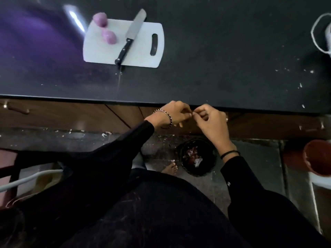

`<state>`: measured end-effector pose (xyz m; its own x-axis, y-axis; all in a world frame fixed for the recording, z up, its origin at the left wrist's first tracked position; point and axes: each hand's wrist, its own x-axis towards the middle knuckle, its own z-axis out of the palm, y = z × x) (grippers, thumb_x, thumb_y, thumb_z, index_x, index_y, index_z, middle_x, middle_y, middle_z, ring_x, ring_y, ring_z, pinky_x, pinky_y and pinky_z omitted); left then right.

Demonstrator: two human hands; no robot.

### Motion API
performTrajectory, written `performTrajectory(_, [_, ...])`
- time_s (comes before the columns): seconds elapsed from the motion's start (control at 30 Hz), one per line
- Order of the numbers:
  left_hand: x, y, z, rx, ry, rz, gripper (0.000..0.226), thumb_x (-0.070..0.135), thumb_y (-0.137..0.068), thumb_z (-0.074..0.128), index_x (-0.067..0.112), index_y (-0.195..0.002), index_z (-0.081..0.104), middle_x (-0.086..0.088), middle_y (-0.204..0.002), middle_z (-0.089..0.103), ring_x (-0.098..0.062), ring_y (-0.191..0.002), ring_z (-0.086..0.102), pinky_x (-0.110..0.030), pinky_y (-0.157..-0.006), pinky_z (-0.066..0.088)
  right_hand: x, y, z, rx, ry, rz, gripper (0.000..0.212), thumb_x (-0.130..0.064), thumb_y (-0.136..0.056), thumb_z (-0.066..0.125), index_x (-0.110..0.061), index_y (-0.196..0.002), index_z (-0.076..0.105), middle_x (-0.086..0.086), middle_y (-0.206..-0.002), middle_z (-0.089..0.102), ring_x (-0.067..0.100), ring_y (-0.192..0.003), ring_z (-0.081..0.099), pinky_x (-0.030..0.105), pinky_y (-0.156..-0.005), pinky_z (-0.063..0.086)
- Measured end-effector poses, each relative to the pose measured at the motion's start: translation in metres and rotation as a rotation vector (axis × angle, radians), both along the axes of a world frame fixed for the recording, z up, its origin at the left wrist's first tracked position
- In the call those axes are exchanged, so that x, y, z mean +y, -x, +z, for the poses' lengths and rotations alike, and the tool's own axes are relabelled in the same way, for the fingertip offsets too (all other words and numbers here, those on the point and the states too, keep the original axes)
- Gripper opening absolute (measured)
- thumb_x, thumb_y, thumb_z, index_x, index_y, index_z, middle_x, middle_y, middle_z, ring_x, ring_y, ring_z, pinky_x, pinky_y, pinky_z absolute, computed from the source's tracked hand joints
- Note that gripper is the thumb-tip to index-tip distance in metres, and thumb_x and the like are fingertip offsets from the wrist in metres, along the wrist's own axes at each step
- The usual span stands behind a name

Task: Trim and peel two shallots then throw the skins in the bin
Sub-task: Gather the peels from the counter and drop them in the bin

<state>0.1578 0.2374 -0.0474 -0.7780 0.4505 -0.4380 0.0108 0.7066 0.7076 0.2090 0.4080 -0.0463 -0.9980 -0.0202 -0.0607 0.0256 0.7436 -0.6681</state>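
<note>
I logged both peeled shallots [109, 37] at 11 o'clock on the cutting board [139, 49], clear of the knife [131, 35]. The left hand [176, 113] and right hand [211, 120] met fingertip to fingertip above the bin [209, 168] at 5 o'clock, presumably to shed skin scraps. I could not tell whether they pinched anything.

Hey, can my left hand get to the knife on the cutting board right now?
Probably yes. The left hand sits just past the front edge of the counter, fingertips against the right hand, and nothing stands between it and the knife on the cutting board.
</note>
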Motion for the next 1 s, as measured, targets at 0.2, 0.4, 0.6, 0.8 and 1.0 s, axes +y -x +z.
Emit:
performTrajectory(0.2, [-0.074,0.018,0.027,0.094,-0.091,0.226,0.015,0.022,-0.097,0.055,0.015,-0.103,0.067,-0.007,-0.081,0.075,-0.016,-0.056,0.070,-0.032,-0.053,0.059,-0.065,0.048,0.025,0.052,0.062,0.113,0.012,-0.032,-0.091,0.072,-0.021,-0.094,0.071,-0.009,-0.076,0.071,0.003,-0.069,0.067,0.030,-0.066,0.059])
performTrajectory(0.4, [-0.151,0.046,0.032,0.190,-0.076,0.465,0.014,0.022,-0.095,0.056,0.016,-0.097,0.069,-0.001,-0.073,0.073,-0.015,-0.053,0.069,-0.039,-0.058,0.060,-0.137,0.095,0.033,0.038,0.067,0.150,0.021,-0.045,-0.088,0.071,-0.024,-0.084,0.067,-0.008,-0.070,0.068,0.007,-0.063,0.067,0.041,-0.062,0.058])
performTrajectory(0.6, [-0.215,0.089,0.033,0.305,0.045,0.661,0.012,0.032,-0.087,0.057,0.028,-0.090,0.069,0.011,-0.078,0.071,-0.014,-0.076,0.068,-0.035,-0.073,0.057,-0.202,0.144,0.042,-0.008,0.035,0.137,0.024,-0.047,-0.087,0.071,-0.023,-0.087,0.069,-0.010,-0.076,0.068,0.007,-0.071,0.066,0.038,-0.071,0.059])
performTrajectory(0.8, [-0.253,0.127,0.030,0.471,0.179,0.740,0.018,0.028,-0.086,0.057,0.028,-0.100,0.068,0.012,-0.097,0.068,-0.013,-0.095,0.060,-0.029,-0.070,0.046,-0.255,0.193,0.037,-0.123,-0.064,0.064,0.042,-0.053,-0.089,0.066,-0.016,-0.107,0.059,0.001,-0.095,0.068,0.021,-0.093,0.065,0.042,-0.081,0.057])
performTrajectory(1.0, [-0.273,0.154,0.021,0.628,0.170,0.744,0.018,0.033,-0.086,0.060,0.024,-0.101,0.065,0.009,-0.098,0.061,-0.013,-0.098,0.051,-0.029,-0.061,0.041,-0.284,0.223,0.029,-0.174,-0.168,-0.039,0.053,-0.041,-0.086,0.072,-0.008,-0.118,0.046,0.013,-0.118,0.062,0.032,-0.112,0.059,0.036,-0.079,0.049])
